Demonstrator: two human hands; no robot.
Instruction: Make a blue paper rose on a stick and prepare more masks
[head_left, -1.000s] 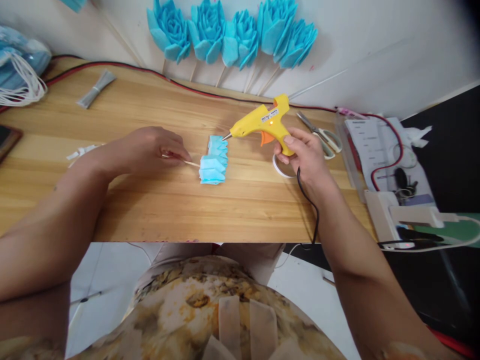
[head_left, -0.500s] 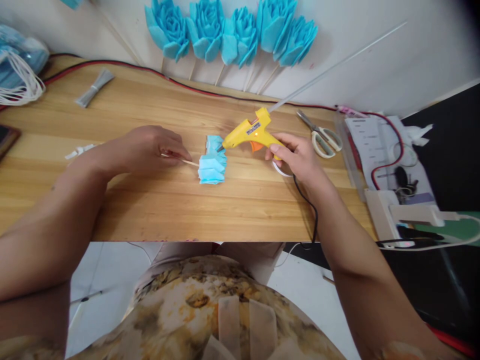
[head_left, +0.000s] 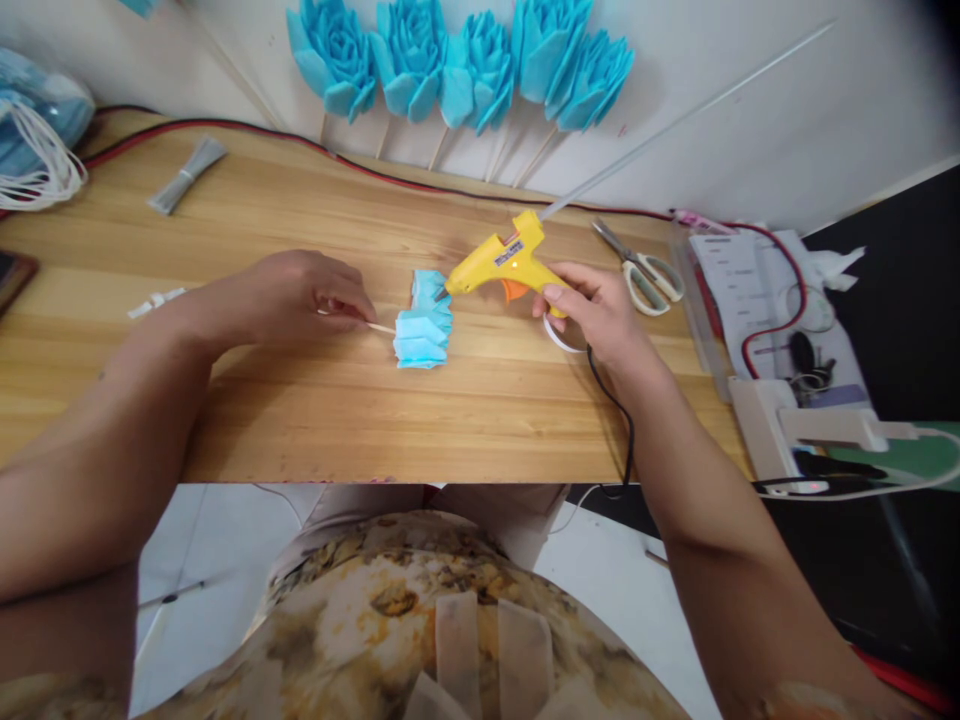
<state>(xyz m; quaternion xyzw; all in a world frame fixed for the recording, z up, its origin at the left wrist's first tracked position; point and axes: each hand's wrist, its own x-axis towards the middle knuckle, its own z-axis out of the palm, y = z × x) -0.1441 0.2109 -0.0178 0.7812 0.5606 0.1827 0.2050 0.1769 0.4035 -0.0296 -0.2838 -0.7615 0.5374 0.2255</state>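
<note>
My left hand (head_left: 307, 300) is closed around a thin wooden stick (head_left: 381, 327), pinched between thumb and fingers. At the stick's right end sits a partly formed blue flower (head_left: 421, 338) of folded, fabric-like petals, low over the table. In my right hand (head_left: 589, 305) is a yellow hot glue gun (head_left: 499, 260), gripped by its handle. Its nozzle points left and meets the upper petal's right edge; whether it touches I cannot tell. A long clear glue stick (head_left: 690, 120) protrudes from the gun's back. The orange trigger (head_left: 514, 290) shows, with no finger visible on it.
Finished blue flowers (head_left: 480, 70) on sticks lean against the wall. Scissors (head_left: 649, 280) lie right of the glue gun. A power strip (head_left: 765, 430) sits at the right edge, and a red-black cable (head_left: 360, 170) runs along the back. A bundle of grey ties (head_left: 187, 175) lies at left.
Almost nothing differs. My left hand and the flower have shifted very slightly left, and the glue stick's far end sits a little higher and farther right.
</note>
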